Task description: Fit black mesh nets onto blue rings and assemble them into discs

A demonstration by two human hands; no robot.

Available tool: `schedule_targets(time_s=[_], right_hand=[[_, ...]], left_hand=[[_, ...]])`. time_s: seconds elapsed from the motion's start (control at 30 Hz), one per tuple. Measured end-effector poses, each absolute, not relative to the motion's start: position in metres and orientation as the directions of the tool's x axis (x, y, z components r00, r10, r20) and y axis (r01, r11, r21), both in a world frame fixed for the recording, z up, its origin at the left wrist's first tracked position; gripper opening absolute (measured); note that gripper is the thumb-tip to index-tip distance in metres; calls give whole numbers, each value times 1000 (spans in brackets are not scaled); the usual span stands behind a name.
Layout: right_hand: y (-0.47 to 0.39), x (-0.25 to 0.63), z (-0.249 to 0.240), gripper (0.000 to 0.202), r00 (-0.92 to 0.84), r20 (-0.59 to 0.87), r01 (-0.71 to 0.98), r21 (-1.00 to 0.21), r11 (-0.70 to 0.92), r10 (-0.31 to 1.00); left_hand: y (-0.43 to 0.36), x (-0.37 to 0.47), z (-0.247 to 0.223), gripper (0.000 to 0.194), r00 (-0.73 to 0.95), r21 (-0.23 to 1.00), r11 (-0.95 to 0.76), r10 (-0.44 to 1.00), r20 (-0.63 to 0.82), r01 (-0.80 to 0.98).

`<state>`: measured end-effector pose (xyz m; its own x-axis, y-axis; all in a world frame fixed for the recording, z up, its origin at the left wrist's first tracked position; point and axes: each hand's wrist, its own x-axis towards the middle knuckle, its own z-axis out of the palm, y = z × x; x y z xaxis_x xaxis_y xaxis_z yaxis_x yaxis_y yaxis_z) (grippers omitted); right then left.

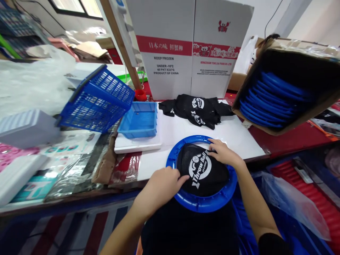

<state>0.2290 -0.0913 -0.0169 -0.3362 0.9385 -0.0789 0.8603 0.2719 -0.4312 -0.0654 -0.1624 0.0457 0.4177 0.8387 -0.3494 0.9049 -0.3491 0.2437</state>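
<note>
Where the near left of the worktable begins, a pale striped box [29, 125] stands below a heap of clear plastic [32, 81], with a white slab [22, 177] nearer. To the right of the striped box, a blue basket [98, 101] leans at a tilt, its slatted side showing, and just beside it sits a light blue tray [138, 134] on a white block [138, 146].

The left hand [163, 180] is clamped on the near left part of the blue ring [212, 204], fingers curled at the rim and thumb reaching inward over the black mesh [216, 179]. The ring lies tilted at the near edge of the white board [151, 164], in front of the person's body; the mesh, printed "Throw Ball", spans most of its opening. Beyond the ring, black printed pieces [186, 106] lie in a loose pile before a tall white carton [166, 24] marked "KEEP FROZEN".

At the ring's far right, the right hand [224, 153] touches the rim with its fingers, thumb at the mesh edge; whether it pinches anything I cannot tell. Farther right, an open cardboard box [276, 132] tilts, holding stacked blue rings [273, 99]. Nearer, clear film [294, 198] lies partly over red ribbed material [316, 189].
</note>
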Motion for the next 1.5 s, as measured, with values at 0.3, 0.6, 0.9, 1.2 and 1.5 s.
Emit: schedule_targets(time_s=[0.3, 0.6, 0.9, 1.2, 1.5], right_hand=[[-39, 229, -29, 19, -544, 109, 522, -732, 438, 832], [-43, 229, -32, 28, -524, 164, 487, -747, 452, 836], [-42, 228, -32, 29, -412, 84, 460, -840, 287, 907], [-37, 232, -29, 25, -353, 77, 429, -872, 234, 932], [-35, 223, -28, 23, -289, 119, 504, -825, 256, 950]], left_hand=[[18, -4, -4, 15, 853, 521, -779, 494, 167, 349], [25, -12, -33, 20, 862, 570, -761, 479, 168, 311], [22, -11, -34, 9, 801, 691, -700, 513, 309, 181], [15, -9, -29, 8, 817, 520, -755, 550, 174, 398], [10, -12, -21, 14, 807, 525, -732, 575, 134, 434]])
